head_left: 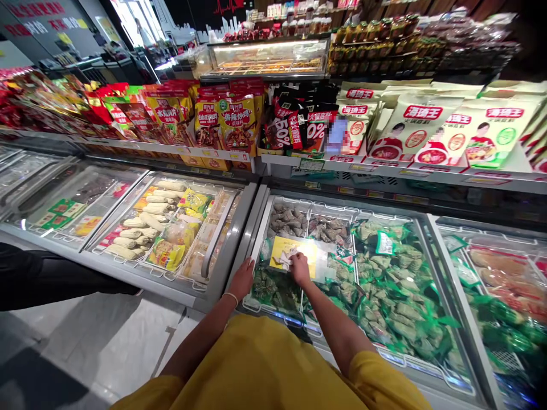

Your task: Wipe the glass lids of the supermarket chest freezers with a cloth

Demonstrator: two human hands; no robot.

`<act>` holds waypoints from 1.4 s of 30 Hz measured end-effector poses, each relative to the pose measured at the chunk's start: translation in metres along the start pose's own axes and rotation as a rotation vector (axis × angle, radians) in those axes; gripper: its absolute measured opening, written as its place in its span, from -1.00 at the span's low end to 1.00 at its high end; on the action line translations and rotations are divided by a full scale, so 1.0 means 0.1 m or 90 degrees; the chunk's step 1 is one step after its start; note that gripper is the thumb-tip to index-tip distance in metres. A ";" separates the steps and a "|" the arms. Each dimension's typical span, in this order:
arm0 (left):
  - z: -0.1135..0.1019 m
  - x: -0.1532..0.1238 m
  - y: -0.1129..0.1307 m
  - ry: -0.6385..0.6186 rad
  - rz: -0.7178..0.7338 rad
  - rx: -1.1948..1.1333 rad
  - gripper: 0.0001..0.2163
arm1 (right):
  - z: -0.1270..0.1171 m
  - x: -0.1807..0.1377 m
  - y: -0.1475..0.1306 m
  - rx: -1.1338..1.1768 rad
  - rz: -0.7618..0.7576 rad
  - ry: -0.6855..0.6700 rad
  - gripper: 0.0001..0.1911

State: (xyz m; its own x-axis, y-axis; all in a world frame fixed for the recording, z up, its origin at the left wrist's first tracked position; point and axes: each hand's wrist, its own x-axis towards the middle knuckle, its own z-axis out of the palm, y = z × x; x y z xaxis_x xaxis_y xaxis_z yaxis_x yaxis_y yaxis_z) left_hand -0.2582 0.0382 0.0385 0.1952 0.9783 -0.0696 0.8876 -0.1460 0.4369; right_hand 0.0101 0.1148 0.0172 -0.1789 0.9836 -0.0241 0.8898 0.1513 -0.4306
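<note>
My right hand (298,267) is closed around a crumpled white cloth (287,258) and presses it against the glass lid (337,267) of a chest freezer, over a yellow label. My left hand (241,279) rests on the freezer's left frame with its fingers curled over the edge; a thin band circles that wrist. Under the glass lie green-wrapped leaf parcels (393,290) and grey frozen pieces (287,221). My sleeves and front are yellow.
A second freezer (162,228) to the left holds corn cobs and yellow packets. A shelf (299,162) above carries red, yellow and white snack bags. A dark sleeve (47,276) of another person reaches in at the left. A hot-food display (267,60) stands behind.
</note>
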 end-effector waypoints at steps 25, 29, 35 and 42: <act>-0.23 1.40 -0.08 0.049 -0.008 -0.039 -0.49 | 0.44 0.85 -0.27 -0.025 -0.294 -0.114 -0.36; -0.21 1.63 -0.07 0.081 0.019 -0.013 -0.51 | 0.38 1.12 -0.26 -0.043 -0.290 -0.116 -0.38; -0.16 1.72 -0.13 0.116 0.080 0.025 -0.52 | 0.24 1.74 -0.41 -0.040 -0.167 -0.050 -0.36; -0.16 1.74 -0.18 0.150 0.102 0.024 -0.58 | -0.05 1.50 0.35 -0.020 -0.030 0.017 -0.34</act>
State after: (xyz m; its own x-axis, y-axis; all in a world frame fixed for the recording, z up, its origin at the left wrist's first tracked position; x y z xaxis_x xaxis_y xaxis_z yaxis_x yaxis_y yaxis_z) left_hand -0.2469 0.2133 0.0326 0.2359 0.9490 0.2090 0.8693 -0.3022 0.3911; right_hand 0.0168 0.2681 0.0028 -0.2107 0.9773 0.0201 0.8935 0.2009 -0.4017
